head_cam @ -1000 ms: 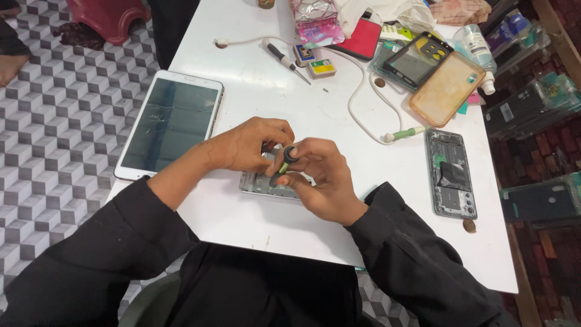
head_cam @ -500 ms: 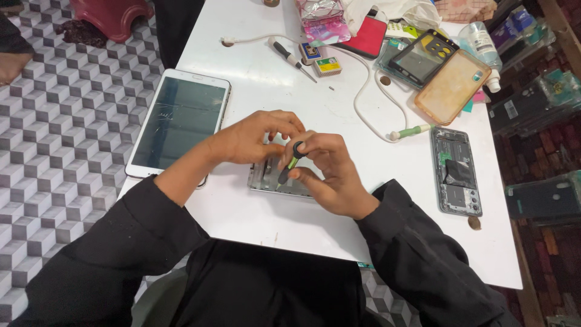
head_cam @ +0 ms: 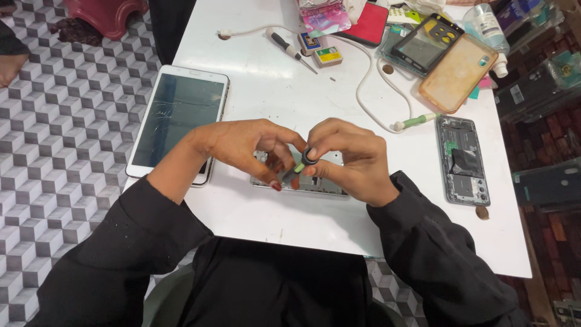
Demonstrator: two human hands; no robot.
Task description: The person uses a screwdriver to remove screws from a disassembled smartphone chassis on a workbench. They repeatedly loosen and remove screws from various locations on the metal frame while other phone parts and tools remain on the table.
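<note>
Phone repair workshop: white table [head_cam: 254, 79] with opened phone [head_cam: 463, 160], screwdriver [head_cam: 289, 48], cases (tablet [head_cam: 179, 118] too), cable [head_cam: 363, 79].

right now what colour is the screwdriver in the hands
Green and black screwdriver, seen in the head view.

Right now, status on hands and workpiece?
Right hand gripping green screwdriver. Left hand steadying opened phone. Nothing in the way.

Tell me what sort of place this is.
Probably a phone repair bench: an opened phone with its insides bared, a cracked tablet, and a small screwdriver held in both hands over another device.
</note>
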